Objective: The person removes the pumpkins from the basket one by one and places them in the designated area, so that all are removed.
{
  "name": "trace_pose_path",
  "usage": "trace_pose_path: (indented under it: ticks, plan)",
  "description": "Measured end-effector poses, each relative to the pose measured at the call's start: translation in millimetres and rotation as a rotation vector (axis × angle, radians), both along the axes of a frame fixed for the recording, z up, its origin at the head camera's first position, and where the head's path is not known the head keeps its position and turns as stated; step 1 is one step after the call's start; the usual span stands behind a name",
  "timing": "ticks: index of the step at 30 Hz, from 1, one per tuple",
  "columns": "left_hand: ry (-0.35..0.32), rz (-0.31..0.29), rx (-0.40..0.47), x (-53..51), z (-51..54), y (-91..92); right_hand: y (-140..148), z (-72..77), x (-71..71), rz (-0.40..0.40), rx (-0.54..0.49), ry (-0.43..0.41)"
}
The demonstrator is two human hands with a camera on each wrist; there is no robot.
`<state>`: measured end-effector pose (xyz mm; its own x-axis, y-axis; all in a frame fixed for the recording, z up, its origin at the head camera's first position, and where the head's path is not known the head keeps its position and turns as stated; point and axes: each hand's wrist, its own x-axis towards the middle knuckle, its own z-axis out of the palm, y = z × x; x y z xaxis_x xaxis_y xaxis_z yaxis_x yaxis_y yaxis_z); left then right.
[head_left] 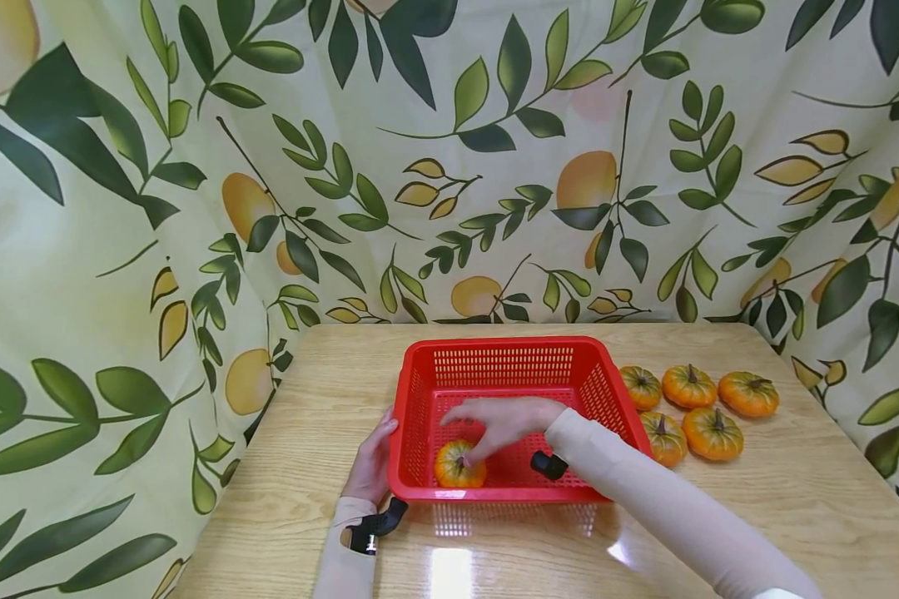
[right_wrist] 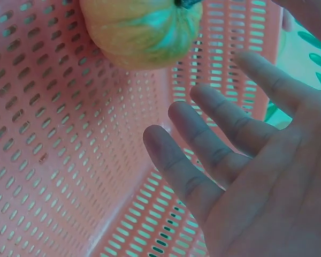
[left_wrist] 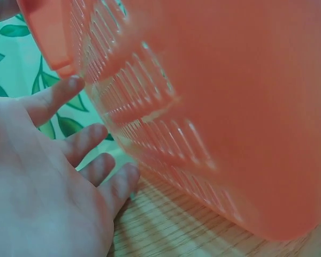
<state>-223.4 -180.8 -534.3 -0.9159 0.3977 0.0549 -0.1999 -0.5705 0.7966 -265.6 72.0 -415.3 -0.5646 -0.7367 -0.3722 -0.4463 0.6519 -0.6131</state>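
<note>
A red plastic basket (head_left: 504, 343) with slotted walls stands on the table. One small orange pumpkin (head_left: 451, 466) sits in its front left corner. My right hand (head_left: 498, 420) is inside the basket, above and beside this pumpkin, with the thumb close to its stem. In the right wrist view the fingers (right_wrist: 216, 155) are spread and apart from the pumpkin (right_wrist: 144, 35). My left hand (head_left: 370, 462) is at the basket's left side, its thumb by the rim. The left wrist view shows loosely extended fingers (left_wrist: 88, 147) against or just beside the slotted wall (left_wrist: 144, 96).
Several more small pumpkins (head_left: 689, 386) stand close together on the table, just right of the basket. The light wooden table (head_left: 330, 383) extends around the basket. Behind it and at the sides hangs a leaf-patterned cloth (head_left: 449, 233).
</note>
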Motion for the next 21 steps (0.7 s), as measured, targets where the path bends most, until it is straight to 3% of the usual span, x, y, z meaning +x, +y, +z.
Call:
trace_pose_path:
  ticks: [13,21]
  plan:
    - [-0.042,0.021,-0.042,0.9,0.6,2.3,-9.1,-10.6,2.0,0.102,0.075,0.037]
    - [-0.012,0.008,-0.037,-0.1,0.1,2.5,-10.5,-19.1,1.9,0.147,0.08,0.047]
